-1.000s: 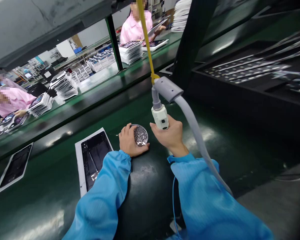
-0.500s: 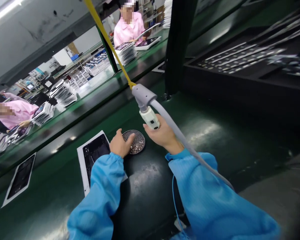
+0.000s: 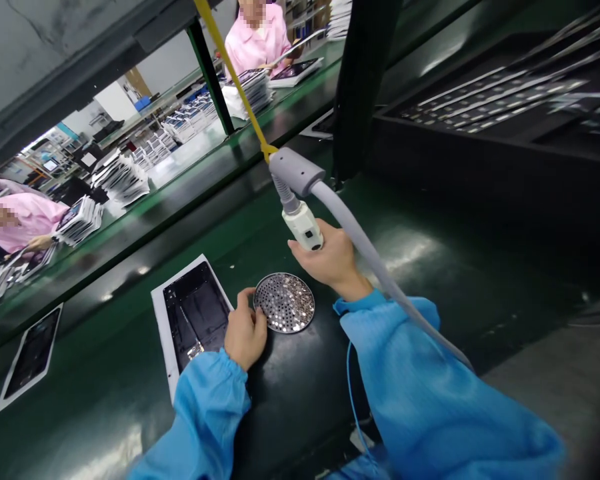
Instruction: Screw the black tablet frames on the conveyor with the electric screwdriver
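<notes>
My right hand (image 3: 334, 261) is wrapped around the pale body of an electric screwdriver (image 3: 304, 227), which hangs tip-down; its tip is hidden behind the hand. My left hand (image 3: 245, 331) has its thumb and fingers curled at the left rim of a round perforated dish (image 3: 273, 293). Small shiny pieces, probably screws, lie in the dish, mostly on its right side. Just left of that hand rests a white-framed tablet panel (image 3: 193, 307) with a dark inside, partly covered by my blue sleeve.
A yellow strap (image 3: 235, 73) and a thick grey cable (image 3: 360, 233) run from the screwdriver. A second panel (image 3: 33, 350) lies at the far left on the green bench (image 3: 105, 373). A black tray of parts (image 3: 480, 127) stands right. Two people in pink sit beyond, by stacked panels (image 3: 120, 179).
My left hand has drawn nearer to me and closed at the dish's left rim. The dish has shifted right and nearer. My right hand still holds the screwdriver.
</notes>
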The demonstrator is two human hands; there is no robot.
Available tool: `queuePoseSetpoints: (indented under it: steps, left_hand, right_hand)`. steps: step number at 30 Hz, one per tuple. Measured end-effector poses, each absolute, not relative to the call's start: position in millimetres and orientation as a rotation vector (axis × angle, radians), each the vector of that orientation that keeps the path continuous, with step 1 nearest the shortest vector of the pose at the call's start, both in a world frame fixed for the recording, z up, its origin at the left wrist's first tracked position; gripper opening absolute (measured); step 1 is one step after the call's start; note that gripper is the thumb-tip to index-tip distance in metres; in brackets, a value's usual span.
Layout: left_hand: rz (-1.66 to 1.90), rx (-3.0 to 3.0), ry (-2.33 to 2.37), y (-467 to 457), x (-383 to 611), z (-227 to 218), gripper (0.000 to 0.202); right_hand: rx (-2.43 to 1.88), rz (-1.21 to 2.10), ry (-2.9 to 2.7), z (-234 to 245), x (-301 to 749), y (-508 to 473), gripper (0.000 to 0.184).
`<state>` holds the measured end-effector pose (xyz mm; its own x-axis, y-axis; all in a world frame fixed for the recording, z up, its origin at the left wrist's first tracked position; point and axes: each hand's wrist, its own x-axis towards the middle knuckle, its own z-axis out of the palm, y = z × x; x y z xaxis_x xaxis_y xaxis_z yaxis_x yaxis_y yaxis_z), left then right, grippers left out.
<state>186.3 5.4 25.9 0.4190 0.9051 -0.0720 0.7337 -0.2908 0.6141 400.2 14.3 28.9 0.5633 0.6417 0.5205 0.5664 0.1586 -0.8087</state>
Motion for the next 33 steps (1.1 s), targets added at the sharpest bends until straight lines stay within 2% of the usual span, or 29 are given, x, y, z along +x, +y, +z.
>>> queuePoseSetpoints:
  steps: [4,7,11,16,20,25,31,33]
  left_hand:
    - [0.452,2.230,1.221,-18,159,29,0.023]
    - [0.429,2.531,1.091,-30,127,34,0.017]
    - [0.290,2.745,1.199,-36,87,33,0.034]
    - [0.268,2.814,1.199,-26,79,17,0.037]
    - [0.212,2.827,1.159,-20,102,12,0.034]
    - [0.128,2.711,1.149,-22,112,29,0.028]
    - [-0.068,2.409,1.512,3,71,58,0.019]
    - [-0.092,2.312,1.557,11,66,59,0.022]
  right_hand:
    - [-1.495,0.014,-1.096,31,400,14,0.022]
    - [-1.453,0.053,-1.083,34,399,12,0.032]
    - [-1.439,0.156,-1.076,35,399,8,0.047]
    - [-1.464,0.159,-1.022,34,399,6,0.034]
    - [-1.293,0.410,-0.932,46,379,4,0.023]
    - [-1.080,0.601,-0.942,55,339,8,0.021]
    - [-1.136,0.614,-0.981,41,323,18,0.023]
    - [-1.161,0.621,-0.986,38,323,20,0.024]
